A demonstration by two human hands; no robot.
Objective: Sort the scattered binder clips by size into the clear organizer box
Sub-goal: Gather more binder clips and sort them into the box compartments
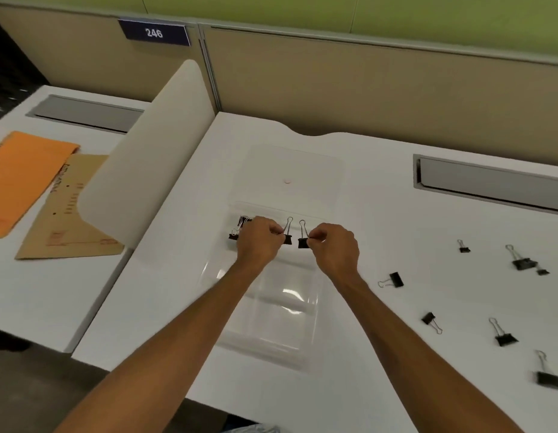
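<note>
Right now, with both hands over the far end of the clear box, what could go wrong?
1. The left hand and right hand each pinch a binder clip close together; the wire handles may tangle.
2. The clear organizer box barely shows against the white desk, so its dividers are hard to judge and a clip may land in the wrong compartment.
3. The smallest clip beside a large one could be missed.

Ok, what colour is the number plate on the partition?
Dark blue with white digits, seen from the head view.

Soft even light, wide-angle edge distortion
</note>
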